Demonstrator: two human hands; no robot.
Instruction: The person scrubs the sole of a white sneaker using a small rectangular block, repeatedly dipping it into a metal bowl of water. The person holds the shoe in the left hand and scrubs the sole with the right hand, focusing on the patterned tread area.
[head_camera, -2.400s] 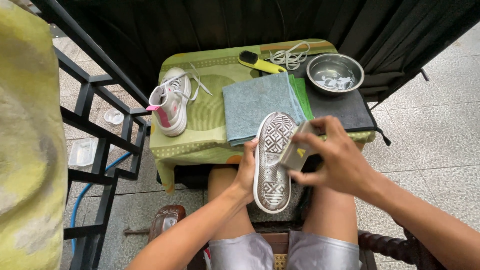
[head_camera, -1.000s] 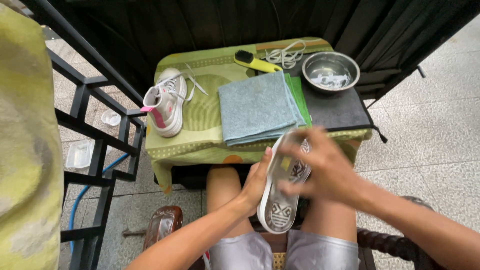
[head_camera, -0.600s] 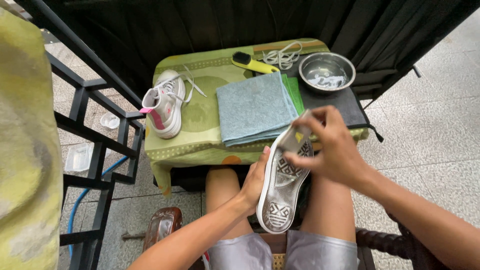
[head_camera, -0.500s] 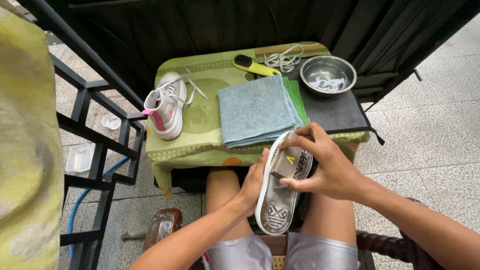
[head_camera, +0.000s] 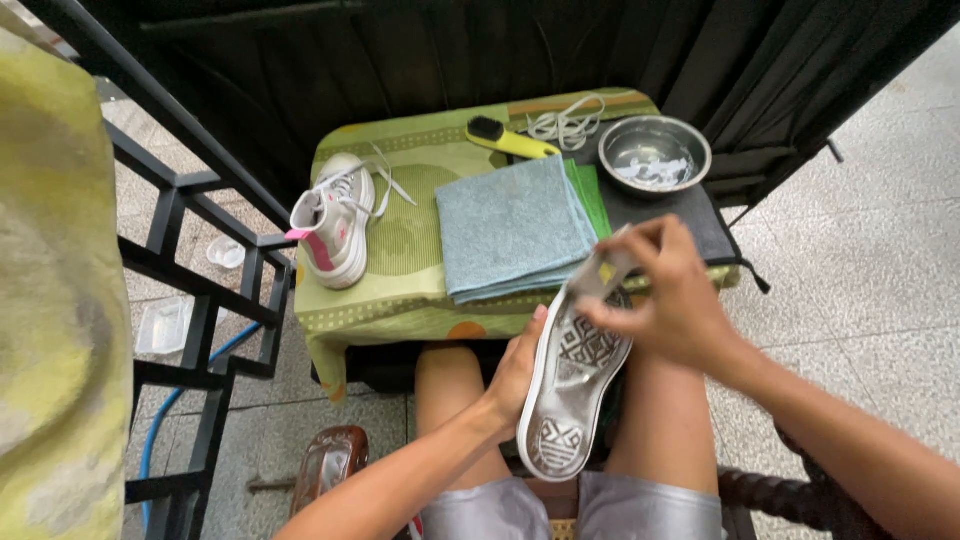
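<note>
Sneaker (head_camera: 573, 390) lies sole-up over the person's lap, left hand (head_camera: 517, 372) wrapped around its edge, right hand (head_camera: 672, 292) pinching a small pad (head_camera: 607, 272) against the toe: sole scrubbing, seemingly. Beyond, on the tabletop (head_camera: 400, 300), a blue cloth (head_camera: 512, 228), second sneaker (head_camera: 335, 232), brush (head_camera: 508, 139), steel bowl (head_camera: 655, 155).

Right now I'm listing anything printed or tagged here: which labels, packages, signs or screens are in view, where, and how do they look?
Pink tab label: on the side of the white sneaker lying on the green table, a narrow strip.
Clear plastic containers: on the floor left of the table, behind the black railing.
No signs or screens.
</note>
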